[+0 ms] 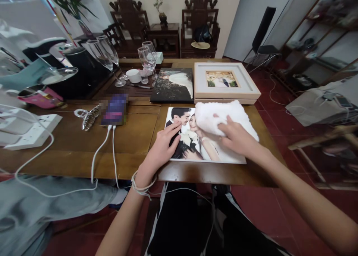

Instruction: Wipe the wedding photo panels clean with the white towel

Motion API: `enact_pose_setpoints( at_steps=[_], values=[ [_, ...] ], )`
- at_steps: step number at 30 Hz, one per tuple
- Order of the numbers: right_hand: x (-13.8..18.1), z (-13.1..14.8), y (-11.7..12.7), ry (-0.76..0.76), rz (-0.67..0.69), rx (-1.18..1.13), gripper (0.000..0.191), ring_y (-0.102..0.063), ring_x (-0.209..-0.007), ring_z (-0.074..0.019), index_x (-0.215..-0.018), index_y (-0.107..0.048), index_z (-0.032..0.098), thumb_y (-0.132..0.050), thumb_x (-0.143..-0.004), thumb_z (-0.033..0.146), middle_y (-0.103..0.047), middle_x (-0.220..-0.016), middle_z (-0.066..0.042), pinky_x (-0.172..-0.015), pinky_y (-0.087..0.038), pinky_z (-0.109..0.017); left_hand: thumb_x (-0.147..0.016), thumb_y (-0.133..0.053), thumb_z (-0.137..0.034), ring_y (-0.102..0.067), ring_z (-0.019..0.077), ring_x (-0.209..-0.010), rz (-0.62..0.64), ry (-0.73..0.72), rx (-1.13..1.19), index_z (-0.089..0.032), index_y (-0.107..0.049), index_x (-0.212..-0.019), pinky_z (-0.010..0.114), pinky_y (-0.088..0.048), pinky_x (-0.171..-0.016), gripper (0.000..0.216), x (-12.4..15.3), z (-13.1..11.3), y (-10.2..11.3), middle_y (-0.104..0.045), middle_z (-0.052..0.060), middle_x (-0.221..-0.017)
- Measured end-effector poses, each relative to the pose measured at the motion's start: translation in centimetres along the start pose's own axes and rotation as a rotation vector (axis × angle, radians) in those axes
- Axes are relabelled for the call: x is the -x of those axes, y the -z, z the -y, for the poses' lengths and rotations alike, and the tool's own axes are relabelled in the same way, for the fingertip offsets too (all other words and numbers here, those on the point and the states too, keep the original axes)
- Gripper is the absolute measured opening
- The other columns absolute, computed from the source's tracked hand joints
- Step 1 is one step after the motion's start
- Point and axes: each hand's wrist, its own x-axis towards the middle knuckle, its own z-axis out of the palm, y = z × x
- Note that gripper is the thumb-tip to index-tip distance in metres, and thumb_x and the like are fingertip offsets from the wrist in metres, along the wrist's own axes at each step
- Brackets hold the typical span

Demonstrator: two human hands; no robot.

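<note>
A glossy wedding photo panel [184, 146] lies flat at the near edge of the wooden table [131, 144]. My left hand [163, 146] rests on its left side, fingers stretched out flat, pinning it down. My right hand [237, 138] presses a white fluffy cloth [215, 116] onto the panel's upper right part, fingers laid over the cloth. A white band circles my left wrist.
Behind lie a dark photo panel [172, 85] and a white framed picture [223, 82]. Wine glasses [147, 58], a white cup [133, 75], a phone [114, 109] with white cables, a hair clip [88, 118] and a power strip [33, 131] occupy the left. Carved chairs stand at the back.
</note>
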Motion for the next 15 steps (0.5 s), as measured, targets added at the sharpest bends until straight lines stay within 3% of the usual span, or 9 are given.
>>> enact_pose_setpoints(
  at_steps=[3, 5, 9, 13, 15],
  values=[
    [-2.7, -1.6, -0.4, 0.0, -0.049, 0.018, 0.028, -0.048, -0.125, -0.0359, -0.082, -0.058, 0.017, -0.039, -0.068, 0.0, -0.068, -0.101, -0.016, -0.094, -0.041, -0.052, -0.095, -0.047, -0.021, -0.048, 0.0259, -0.132, -0.008, 0.001, 0.005, -0.016, -0.055, -0.132, 0.054, -0.039, -0.108, 0.038, 0.0, 0.0, 0.0, -0.054, 0.014, -0.14],
    [-2.7, -1.5, -0.8, 0.002, -0.059, 0.026, 0.031, -0.039, -0.134, -0.0351, -0.085, -0.059, 0.016, -0.039, -0.068, -0.001, -0.067, -0.11, -0.018, -0.101, -0.036, -0.056, -0.095, -0.048, -0.021, -0.049, 0.0258, -0.132, -0.016, 0.0, 0.011, -0.017, -0.056, -0.131, 0.054, -0.04, -0.108, 0.038, 0.1, 0.0, -0.1, -0.054, 0.014, -0.14],
    [1.3, 1.8, -1.5, -0.005, -0.046, -0.006, 0.029, -0.025, -0.142, -0.0361, -0.081, -0.061, 0.014, -0.041, -0.067, -0.002, -0.051, -0.139, -0.021, -0.11, -0.023, -0.064, -0.095, -0.047, -0.021, -0.049, 0.0259, -0.132, -0.021, 0.006, 0.015, -0.018, -0.056, -0.131, 0.053, -0.039, -0.108, 0.037, 0.1, 0.0, -0.2, -0.055, 0.013, -0.139],
    [6.6, 6.1, -1.5, 0.142, 0.02, -0.112, 0.034, -0.016, -0.144, -0.0388, -0.077, -0.064, 0.015, -0.042, -0.06, -0.004, -0.044, -0.147, -0.013, -0.109, -0.019, -0.072, -0.095, -0.046, -0.021, -0.048, 0.0258, -0.132, -0.009, 0.008, 0.002, -0.018, -0.055, -0.131, 0.053, -0.039, -0.109, 0.038, 0.0, 0.1, -0.2, -0.054, 0.013, -0.14],
    [7.8, 7.1, -1.2, 0.191, 0.061, -0.148, 0.035, -0.016, -0.143, -0.0388, -0.078, -0.065, 0.017, -0.043, -0.06, -0.003, -0.044, -0.148, -0.011, -0.108, -0.021, -0.073, -0.095, -0.046, -0.02, -0.048, 0.0254, -0.133, -0.002, 0.008, -0.006, -0.017, -0.055, -0.131, 0.052, -0.038, -0.109, 0.038, 0.0, 0.1, -0.2, -0.054, 0.013, -0.141]
  ],
)
